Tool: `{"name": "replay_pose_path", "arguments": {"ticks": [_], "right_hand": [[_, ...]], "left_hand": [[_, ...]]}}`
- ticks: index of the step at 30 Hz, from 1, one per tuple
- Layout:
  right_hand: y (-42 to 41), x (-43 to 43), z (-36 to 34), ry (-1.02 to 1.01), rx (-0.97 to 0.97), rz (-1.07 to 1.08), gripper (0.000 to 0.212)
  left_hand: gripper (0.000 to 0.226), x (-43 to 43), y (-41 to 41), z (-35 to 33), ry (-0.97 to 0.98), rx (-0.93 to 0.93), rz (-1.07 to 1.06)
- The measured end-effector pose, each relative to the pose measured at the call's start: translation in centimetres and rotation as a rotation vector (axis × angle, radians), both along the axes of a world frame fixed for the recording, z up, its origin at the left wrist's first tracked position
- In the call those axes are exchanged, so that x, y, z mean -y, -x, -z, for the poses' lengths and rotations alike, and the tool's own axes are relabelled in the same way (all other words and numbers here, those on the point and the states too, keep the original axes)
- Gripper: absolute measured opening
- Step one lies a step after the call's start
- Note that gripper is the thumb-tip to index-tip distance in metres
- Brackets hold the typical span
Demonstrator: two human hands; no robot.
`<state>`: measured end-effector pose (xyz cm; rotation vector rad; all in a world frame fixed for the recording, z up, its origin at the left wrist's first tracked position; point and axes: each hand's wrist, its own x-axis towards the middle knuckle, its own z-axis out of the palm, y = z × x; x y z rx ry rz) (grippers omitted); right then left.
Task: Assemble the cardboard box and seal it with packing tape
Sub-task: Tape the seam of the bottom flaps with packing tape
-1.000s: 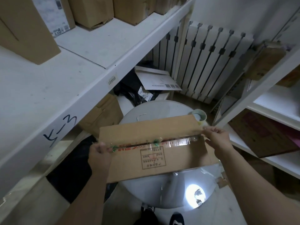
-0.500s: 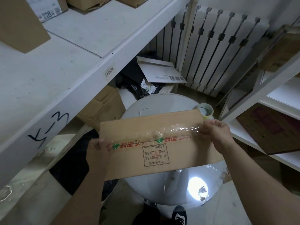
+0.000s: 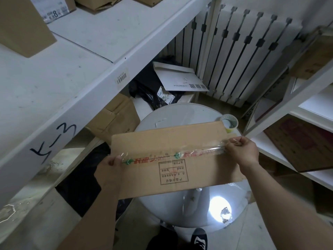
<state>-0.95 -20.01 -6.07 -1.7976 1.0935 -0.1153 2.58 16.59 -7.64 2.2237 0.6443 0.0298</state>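
Observation:
A brown cardboard box (image 3: 173, 141) lies on the round glass table (image 3: 180, 112), its closed flaps facing up, with printed red text and a stamped frame. A strip of clear packing tape (image 3: 198, 152) runs along the centre seam. My left hand (image 3: 110, 168) grips the box's left end, thumb on the tape's left end. My right hand (image 3: 242, 152) pinches the tape's right end at the box's right edge. The tape roll (image 3: 229, 122) stands on the table just behind the box's far right corner.
A white shelf (image 3: 72, 83) with cardboard boxes runs along the left; more white shelving (image 3: 295, 91) stands at the right. A radiator (image 3: 243, 51) is behind, with a white envelope (image 3: 180, 78) and black bags on the floor. My shoe (image 3: 199, 239) is under the table.
The view has tilted down slightly. My right hand has shifted along the tape's right end toward the box's edge and now pinches it; my left hand stays at the left end.

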Motion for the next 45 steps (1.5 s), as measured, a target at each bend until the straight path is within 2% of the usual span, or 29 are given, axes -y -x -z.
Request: {"name": "replay_pose_path", "arguments": {"ticks": [20, 29, 33, 45], "right_hand": [[0.3, -1.0, 0.2, 0.082, -0.041, -0.037, 0.007], [0.1, -0.7, 0.6, 0.09, -0.048, -0.037, 0.007], [0.1, -0.8, 0.5, 0.117, -0.074, -0.035, 0.007], [0.0, -0.9, 0.5, 0.144, -0.088, -0.045, 0.01]], "left_hand": [[0.018, -0.1, 0.0, -0.5, 0.039, -0.042, -0.113], [0.012, 0.1, 0.1, -1.1, 0.068, -0.067, -0.072], [0.016, 0.4, 0.1, -0.9, 0.005, -0.038, -0.105], [0.011, 0.6, -0.3, -0.7, 0.009, -0.059, -0.151]]}}
